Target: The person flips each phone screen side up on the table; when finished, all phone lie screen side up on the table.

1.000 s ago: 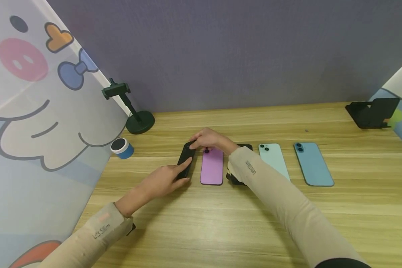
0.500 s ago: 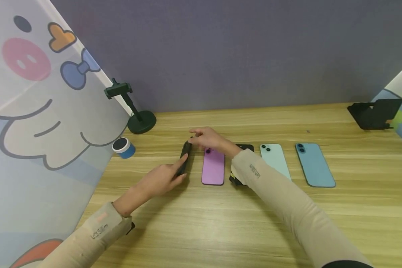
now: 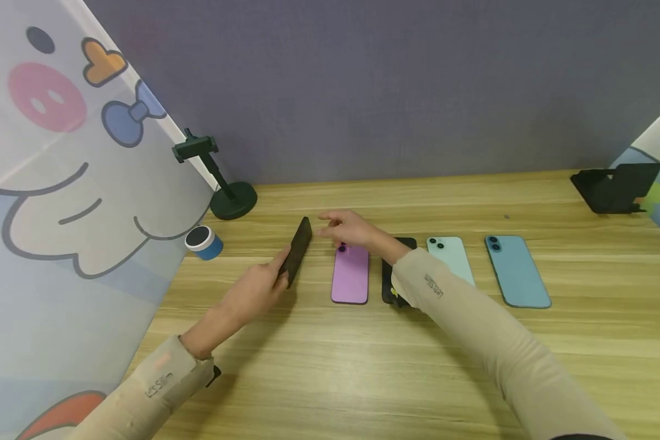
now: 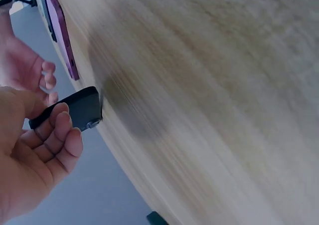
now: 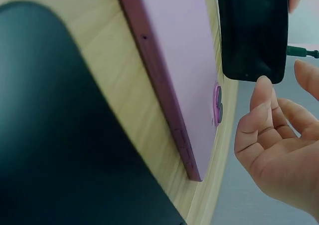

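Observation:
My left hand (image 3: 255,292) grips a black phone (image 3: 298,252) by its lower side and holds it tilted up on edge above the wooden table. In the left wrist view its dark back (image 4: 85,109) and camera bump show beyond my curled fingers. My right hand (image 3: 354,230) hovers just right of the phone's top end with fingers loosely bent, holding nothing. Below that hand a purple phone (image 3: 350,278) lies back up. Another black phone (image 3: 388,278) is partly covered by my right sleeve. A mint phone (image 3: 450,253) and a blue phone (image 3: 517,271) complete the row.
A dark green phone stand (image 3: 230,198) rises at the back left, with a blue and white jar (image 3: 205,243) in front of it. At the far right sits a black folding stand (image 3: 616,188). A grey partition (image 3: 374,91) borders the table (image 3: 330,366) behind.
The black phone has been tipped up from the table and now stands more on edge in my left hand. My right hand has let go of its top and moved slightly right.

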Motion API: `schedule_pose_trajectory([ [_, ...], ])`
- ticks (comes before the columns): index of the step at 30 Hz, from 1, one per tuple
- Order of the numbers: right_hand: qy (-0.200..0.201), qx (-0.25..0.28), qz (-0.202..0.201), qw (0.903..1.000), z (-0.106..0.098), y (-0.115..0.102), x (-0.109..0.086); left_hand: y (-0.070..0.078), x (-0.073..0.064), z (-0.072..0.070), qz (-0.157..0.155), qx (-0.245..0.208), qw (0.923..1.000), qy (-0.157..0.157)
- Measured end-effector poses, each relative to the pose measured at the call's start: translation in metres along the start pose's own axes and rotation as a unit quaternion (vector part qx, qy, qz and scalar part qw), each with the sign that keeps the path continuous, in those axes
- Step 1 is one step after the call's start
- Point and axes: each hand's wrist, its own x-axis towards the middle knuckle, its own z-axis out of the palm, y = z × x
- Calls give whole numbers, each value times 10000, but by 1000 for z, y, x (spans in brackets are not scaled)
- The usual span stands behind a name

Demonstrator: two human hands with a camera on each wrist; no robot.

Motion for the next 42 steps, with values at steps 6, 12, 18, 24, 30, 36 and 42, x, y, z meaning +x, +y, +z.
schedule_pose_trajectory([
  [6, -199, 7, 156, 9997, -1, 4, -2, -9, 0, 0, -699, -781, 9941, 268],
  [12, -254, -78, 347, 9990, 3, 3, -1, -15, -1, 4, -1214, -1587, 9774, 685],
  [18, -296, -77, 552, 9980, 10, 1, 1, -11, 1, 5, -1699, -2508, 9498, 775],
  [24, -294, 41, 535, 9981, 15, -3, 0, -6, 5, 4, -1872, -3616, 9087, 922],
  [30, -49, 452, 512, 9977, 18, -6, 2, -4, 7, 4, -1841, -4235, 8818, 963],
  [36, 52, 871, 484, 9950, 18, -2, 4, -3, 7, 4, -1631, -4469, 8746, 935],
  [42, 164, 1275, 263, 9914, 17, 3, 5, -5, 6, 2, -1374, -4740, 8677, 589],
])
